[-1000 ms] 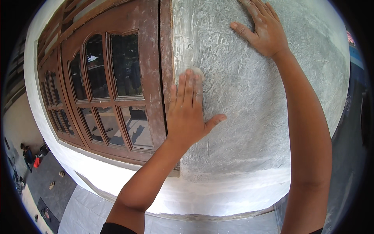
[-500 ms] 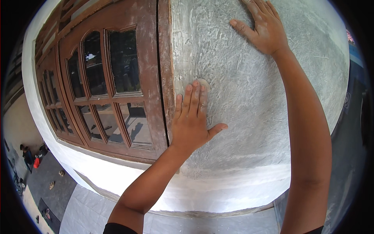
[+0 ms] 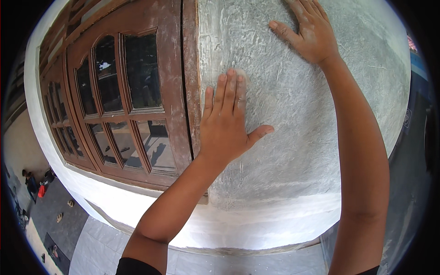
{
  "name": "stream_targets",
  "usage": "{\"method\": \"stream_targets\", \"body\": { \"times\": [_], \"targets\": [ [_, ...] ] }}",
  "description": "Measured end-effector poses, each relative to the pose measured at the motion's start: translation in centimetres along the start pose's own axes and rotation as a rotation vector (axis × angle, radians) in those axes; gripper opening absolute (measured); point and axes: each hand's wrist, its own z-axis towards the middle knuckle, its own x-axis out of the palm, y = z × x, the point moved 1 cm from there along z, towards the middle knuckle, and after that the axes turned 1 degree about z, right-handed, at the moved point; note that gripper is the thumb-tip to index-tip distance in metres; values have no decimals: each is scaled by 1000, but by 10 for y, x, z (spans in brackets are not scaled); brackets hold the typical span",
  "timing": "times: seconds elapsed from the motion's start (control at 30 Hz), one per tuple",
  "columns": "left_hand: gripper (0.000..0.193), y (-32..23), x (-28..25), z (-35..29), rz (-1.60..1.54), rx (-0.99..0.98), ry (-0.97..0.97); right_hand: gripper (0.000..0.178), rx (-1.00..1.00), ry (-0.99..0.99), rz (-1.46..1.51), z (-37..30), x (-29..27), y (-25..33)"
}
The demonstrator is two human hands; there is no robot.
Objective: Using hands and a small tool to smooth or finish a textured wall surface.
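Observation:
My left hand [image 3: 224, 123] lies flat on a rough grey plastered wall [image 3: 284, 119], just right of a wooden window frame. Under its fingertips is a thin, pale round disc [image 3: 243, 74], pressed to the surface; only its edge shows, so I cannot tell its material. The fingers point upward and the thumb sticks out to the right. Higher up, my right hand [image 3: 316, 39] rests open against the same wall with nothing visible in it. Whitish dust coats its fingers, whose tips run past the upper edge of the picture.
A brown wooden window [image 3: 123, 91] with glass panes fills the left side, its frame edge [image 3: 192, 82] close to my left hand. A white band [image 3: 275, 215] runs along the wall's lower part above grey floor tiles [image 3: 105, 236]. Sandals [image 3: 59, 217] lie at the lower left.
My left hand has slid up the wall, taking the pale disc with it. My right hand stays in place.

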Motion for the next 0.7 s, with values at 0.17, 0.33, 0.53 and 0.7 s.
{"method": "stream_targets", "body": {
  "times": [0.17,0.33,0.53,0.7],
  "targets": [
    [106,7,5,32,100,-12,-102,78,-6,-25,20,0,0,1],
    [103,-12,11,-29,16,-38,25,78,7,-28,22,-7,1,-3],
    [108,9,5,28,72,13,-83,78,26,-19,33,-6,-1,5],
    [106,-20,13,-57,37,-27,96,79,25,-26,18,-37,13,0]
  ]
}}
